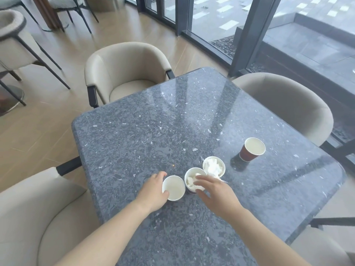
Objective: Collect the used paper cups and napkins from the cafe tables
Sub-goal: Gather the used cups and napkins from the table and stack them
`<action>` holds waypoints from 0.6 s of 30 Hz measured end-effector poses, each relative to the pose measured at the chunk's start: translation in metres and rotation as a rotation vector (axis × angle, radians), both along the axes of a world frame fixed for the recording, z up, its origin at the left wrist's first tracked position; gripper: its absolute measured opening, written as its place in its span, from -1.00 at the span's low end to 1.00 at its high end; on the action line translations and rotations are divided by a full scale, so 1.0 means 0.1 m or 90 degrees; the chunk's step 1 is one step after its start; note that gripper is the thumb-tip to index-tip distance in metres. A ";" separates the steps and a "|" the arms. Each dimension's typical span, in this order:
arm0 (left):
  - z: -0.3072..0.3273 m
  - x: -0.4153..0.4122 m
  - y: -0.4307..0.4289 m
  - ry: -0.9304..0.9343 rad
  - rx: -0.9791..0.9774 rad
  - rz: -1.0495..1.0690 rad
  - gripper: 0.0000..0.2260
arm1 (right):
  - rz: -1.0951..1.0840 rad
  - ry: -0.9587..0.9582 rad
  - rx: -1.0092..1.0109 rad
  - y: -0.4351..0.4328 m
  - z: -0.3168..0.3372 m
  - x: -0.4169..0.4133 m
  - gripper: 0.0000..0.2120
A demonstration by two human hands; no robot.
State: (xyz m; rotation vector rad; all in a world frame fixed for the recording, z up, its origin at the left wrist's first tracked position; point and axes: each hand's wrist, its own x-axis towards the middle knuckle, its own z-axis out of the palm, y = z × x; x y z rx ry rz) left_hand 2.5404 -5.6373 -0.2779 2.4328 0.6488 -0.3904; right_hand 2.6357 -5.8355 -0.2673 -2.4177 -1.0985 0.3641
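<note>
Three cups (194, 178) cluster near the table's (153, 121) near edge; two hold napkins (212, 167). Fourth cup (252, 149) stands apart, toward the right edge.

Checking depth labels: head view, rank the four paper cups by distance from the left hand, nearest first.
1. Empty cup: gripped by the left hand, near table edge.
2. Middle cup with napkin: just right of it, under the right hand.
3. Napkin-stuffed cup: further right and back.
4. Brown cup: standing alone, far right side of the table.
</note>
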 end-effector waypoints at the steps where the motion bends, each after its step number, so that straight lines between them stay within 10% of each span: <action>1: 0.00 -0.01 0.01 -0.001 -0.001 0.000 -0.54 | -0.003 -0.008 0.017 -0.02 -0.01 -0.01 -0.78; 9: 0.02 -0.12 -0.01 0.009 -0.013 -0.007 -0.54 | 0.009 0.007 -0.018 0.03 -0.05 -0.02 -0.50; 18: 0.06 -0.21 0.03 -0.006 -0.026 -0.016 -0.56 | -0.018 -0.034 -0.115 0.06 -0.17 -0.05 -0.79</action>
